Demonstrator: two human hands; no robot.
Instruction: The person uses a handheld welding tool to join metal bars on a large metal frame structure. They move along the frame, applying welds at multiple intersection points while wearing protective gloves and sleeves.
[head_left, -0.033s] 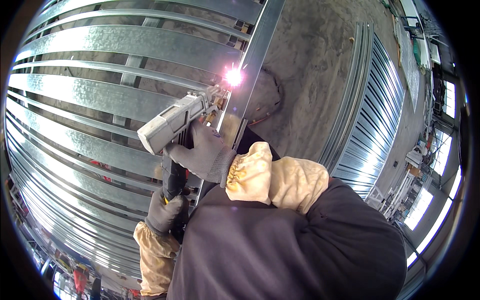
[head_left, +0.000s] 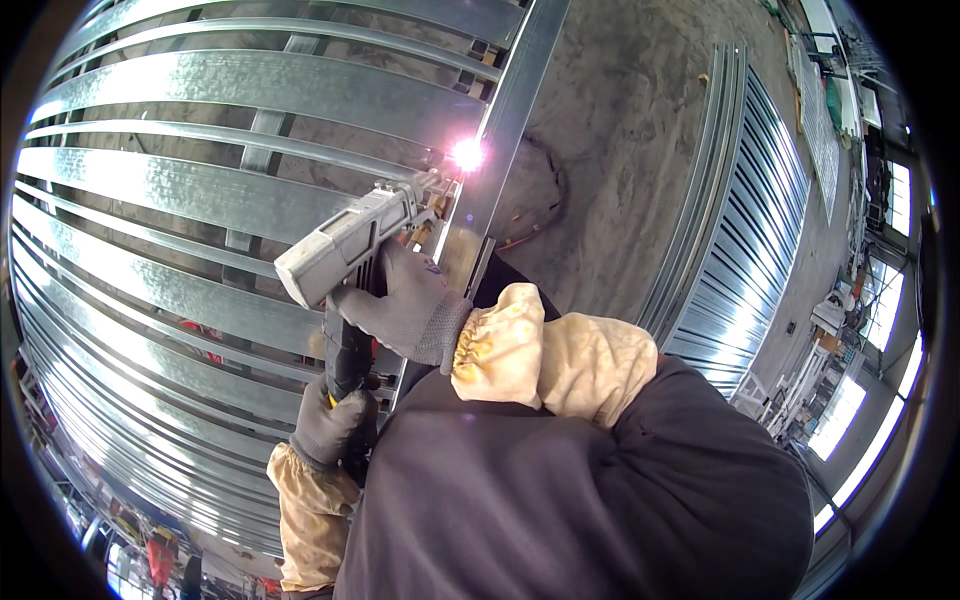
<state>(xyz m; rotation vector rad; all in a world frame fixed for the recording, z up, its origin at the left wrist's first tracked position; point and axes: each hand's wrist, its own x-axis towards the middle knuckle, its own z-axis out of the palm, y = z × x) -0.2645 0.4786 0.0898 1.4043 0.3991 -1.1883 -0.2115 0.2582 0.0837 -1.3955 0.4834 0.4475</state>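
Where the arc glares: grey welding gun (scuffed, boxy).

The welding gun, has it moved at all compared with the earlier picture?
No. The welding gun sits in the same place, its bright spark at the same spot against the upright metal bar, both gloved hands placed as before.

a metal fabrication workshop: galvanized steel rails fill the view from nine to twelve o'clock, a welding spark glares near twelve, more ribbed steel panels lie on the bare concrete floor at two, and tall hall windows line the wall at three.
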